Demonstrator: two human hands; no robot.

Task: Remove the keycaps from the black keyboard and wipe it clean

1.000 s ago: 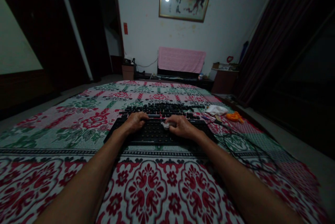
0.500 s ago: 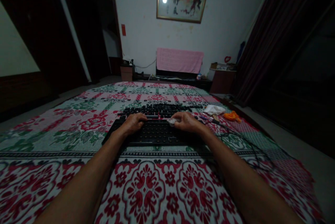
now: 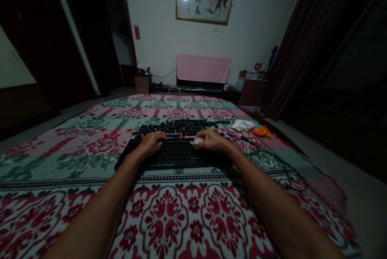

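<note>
A black keyboard [image 3: 173, 155] with its keycaps off lies on the patterned cloth, rows of bare key posts showing. My left hand [image 3: 152, 143] grips its far left edge, fingers curled over the top. My right hand [image 3: 213, 140] pinches a crumpled white tissue [image 3: 197, 142] over the upper right part of the keyboard. A grey rod-like stick [image 3: 173, 134] lies along the keyboard's far edge, close to my left fingertips. Behind the keyboard, many loose black keycaps [image 3: 181, 125] are spread in a band.
Right of the keycaps lie a white cloth [image 3: 242, 125] and an orange crumpled item [image 3: 262, 132]. A black cable [image 3: 272, 153] runs over the patterned cloth [image 3: 193, 194] on the right. A pink towel [image 3: 203, 67] hangs at the far wall.
The whole view has shifted slightly, so things appear a little further left. My right hand with the tissue has moved very little, and my left hand stays at the keyboard's edge.
</note>
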